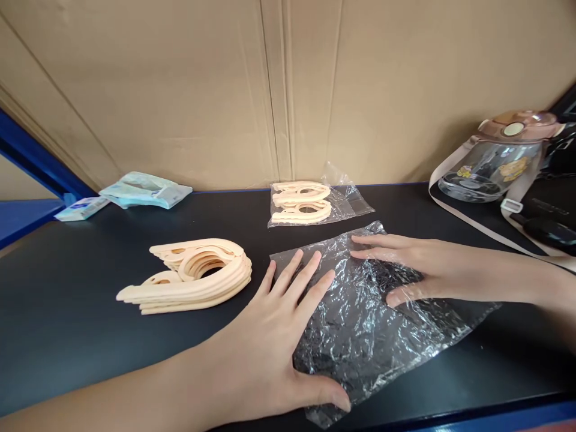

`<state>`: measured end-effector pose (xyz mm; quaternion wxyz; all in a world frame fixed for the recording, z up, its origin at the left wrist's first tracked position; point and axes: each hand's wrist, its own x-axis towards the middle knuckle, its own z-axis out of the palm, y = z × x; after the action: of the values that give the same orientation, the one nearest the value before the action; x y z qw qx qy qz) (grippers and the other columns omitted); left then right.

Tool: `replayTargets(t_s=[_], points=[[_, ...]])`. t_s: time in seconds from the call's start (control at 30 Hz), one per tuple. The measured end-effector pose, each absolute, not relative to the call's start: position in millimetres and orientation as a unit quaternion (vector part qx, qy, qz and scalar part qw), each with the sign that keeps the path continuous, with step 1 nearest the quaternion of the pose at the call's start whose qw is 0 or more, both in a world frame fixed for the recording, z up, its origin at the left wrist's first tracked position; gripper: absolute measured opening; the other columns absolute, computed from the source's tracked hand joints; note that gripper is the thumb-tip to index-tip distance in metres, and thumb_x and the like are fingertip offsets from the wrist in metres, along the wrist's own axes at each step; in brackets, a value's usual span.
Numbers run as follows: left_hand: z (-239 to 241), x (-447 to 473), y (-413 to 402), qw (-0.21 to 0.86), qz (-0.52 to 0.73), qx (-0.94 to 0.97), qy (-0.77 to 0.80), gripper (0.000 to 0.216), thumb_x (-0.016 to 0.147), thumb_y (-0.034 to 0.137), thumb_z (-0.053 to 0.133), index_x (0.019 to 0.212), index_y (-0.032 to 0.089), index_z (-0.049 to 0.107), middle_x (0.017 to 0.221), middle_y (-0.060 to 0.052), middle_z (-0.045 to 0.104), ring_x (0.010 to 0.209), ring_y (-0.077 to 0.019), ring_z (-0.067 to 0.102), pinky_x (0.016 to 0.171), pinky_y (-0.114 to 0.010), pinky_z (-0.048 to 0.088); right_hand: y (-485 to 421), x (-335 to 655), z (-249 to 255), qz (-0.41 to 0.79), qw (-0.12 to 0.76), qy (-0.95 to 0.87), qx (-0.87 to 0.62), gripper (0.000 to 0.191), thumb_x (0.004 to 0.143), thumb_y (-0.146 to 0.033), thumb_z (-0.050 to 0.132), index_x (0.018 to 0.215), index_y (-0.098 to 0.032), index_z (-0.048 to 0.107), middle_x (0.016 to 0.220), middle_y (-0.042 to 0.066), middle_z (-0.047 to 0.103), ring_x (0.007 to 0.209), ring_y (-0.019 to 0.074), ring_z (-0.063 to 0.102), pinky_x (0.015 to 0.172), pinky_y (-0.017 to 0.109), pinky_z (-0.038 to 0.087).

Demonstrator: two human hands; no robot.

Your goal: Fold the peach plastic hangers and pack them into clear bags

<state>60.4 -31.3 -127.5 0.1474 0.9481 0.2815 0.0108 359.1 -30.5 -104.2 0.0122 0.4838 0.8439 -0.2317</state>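
A crinkled clear plastic bag [360,336] lies flat on the black tabletop [67,312]. My left hand [274,342] rests on the bag's left part, fingers spread flat and open. My right hand [405,270] lies on the bag's upper right part, fingers stretched out flat; part of the film seems to cover the thumb side. A loose stack of peach-coloured curved plastic pieces [193,273] sits to the left of the bag. Behind the bag a sealed clear bag holding similar peach pieces [306,204] lies near the wall.
A cardboard wall [225,90] stands behind the table. Light blue packets [144,191] and a small white-blue pack [81,209] lie at the back left. A clear water bottle with a strap [499,162] and dark items [551,222] sit at the right.
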Motion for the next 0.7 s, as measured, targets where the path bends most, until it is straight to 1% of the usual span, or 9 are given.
replayTargets(t_s=[0.1,0.17,0.23,0.3,0.37,0.43,0.5,0.6,0.7], points=[[-127,60,-29,0.152,0.02,0.951,0.267,0.109,0.072,0.084,0.044,0.153,0.024,0.005,0.159,-0.011,-0.004,0.144,-0.0393,-0.005,0.109,-0.071,0.011,-31,357,-102,-0.233,0.025,0.844,0.482,0.081,0.078,-0.066,0.059,0.148,-0.036,0.03,0.161,-0.002,0.014,0.145,0.0295,0.02,0.116,0.05,0.023],[-129,60,-30,0.147,0.024,0.949,0.278,0.108,0.072,0.083,0.045,0.153,0.024,0.008,0.16,-0.011,-0.003,0.144,-0.0407,-0.004,0.108,-0.072,0.012,-31,355,-105,-0.219,0.018,0.849,0.48,0.083,0.077,-0.067,0.059,0.148,-0.036,0.03,0.161,-0.002,0.015,0.145,0.0292,0.021,0.116,0.05,0.024],[-130,60,-31,0.126,0.02,0.945,0.303,0.094,0.082,0.078,0.039,0.153,0.021,0.014,0.16,-0.011,0.0,0.144,-0.0392,-0.005,0.109,-0.071,0.012,-31,352,-110,-0.195,0.003,0.858,0.475,0.082,0.078,-0.067,0.057,0.148,-0.035,0.03,0.16,-0.001,0.017,0.145,0.0282,0.021,0.116,0.048,0.024],[-132,61,-32,0.098,0.017,0.943,0.319,0.076,0.093,0.066,0.028,0.152,0.019,0.018,0.16,-0.01,0.003,0.145,-0.0351,-0.006,0.112,-0.068,0.011,-33,346,-116,-0.165,-0.01,0.866,0.472,0.08,0.081,-0.067,0.053,0.149,-0.033,0.029,0.16,0.0,0.017,0.145,0.0278,0.021,0.117,0.048,0.024],[-132,61,-33,0.084,0.011,0.943,0.323,0.069,0.097,0.058,0.023,0.153,0.018,0.016,0.16,-0.008,0.003,0.146,-0.0318,-0.007,0.114,-0.065,0.011,-35,340,-120,-0.139,-0.015,0.869,0.475,0.077,0.085,-0.067,0.047,0.15,-0.03,0.028,0.16,0.002,0.016,0.145,0.0285,0.021,0.117,0.049,0.023],[-131,61,-32,0.087,-0.002,0.939,0.334,0.071,0.097,0.059,0.022,0.153,0.017,0.011,0.16,-0.008,0.001,0.146,-0.0307,-0.007,0.114,-0.064,0.013,-36,336,-122,-0.127,-0.012,0.867,0.481,0.076,0.087,-0.067,0.043,0.15,-0.028,0.026,0.161,0.004,0.014,0.145,0.0294,0.02,0.116,0.051,0.022],[-129,61,-31,0.098,-0.018,0.933,0.347,0.076,0.095,0.063,0.021,0.153,0.016,0.007,0.16,-0.008,0.001,0.146,-0.0306,-0.005,0.114,-0.063,0.015,-36,336,-121,-0.134,-0.005,0.866,0.481,0.075,0.088,-0.067,0.042,0.151,-0.029,0.025,0.161,0.003,0.01,0.146,0.0296,0.017,0.116,0.051,0.021],[-126,60,-28,0.106,-0.031,0.928,0.355,0.084,0.091,0.07,0.023,0.154,0.016,0.006,0.16,-0.008,-0.001,0.146,-0.0312,-0.004,0.115,-0.063,0.014,-34,343,-117,-0.174,0.012,0.862,0.475,0.078,0.085,-0.068,0.047,0.151,-0.035,0.021,0.162,0.0,0.004,0.147,0.0301,0.011,0.117,0.053,0.018],[-126,57,-27,0.125,-0.046,0.92,0.368,0.089,0.089,0.073,0.024,0.153,0.015,0.005,0.16,-0.009,-0.002,0.146,-0.0328,-0.004,0.114,-0.063,0.016,-34,351,-115,-0.22,0.037,0.856,0.467,0.086,0.081,-0.069,0.052,0.151,-0.04,0.011,0.161,-0.002,-0.005,0.146,0.0315,0.002,0.116,0.055,0.015]])
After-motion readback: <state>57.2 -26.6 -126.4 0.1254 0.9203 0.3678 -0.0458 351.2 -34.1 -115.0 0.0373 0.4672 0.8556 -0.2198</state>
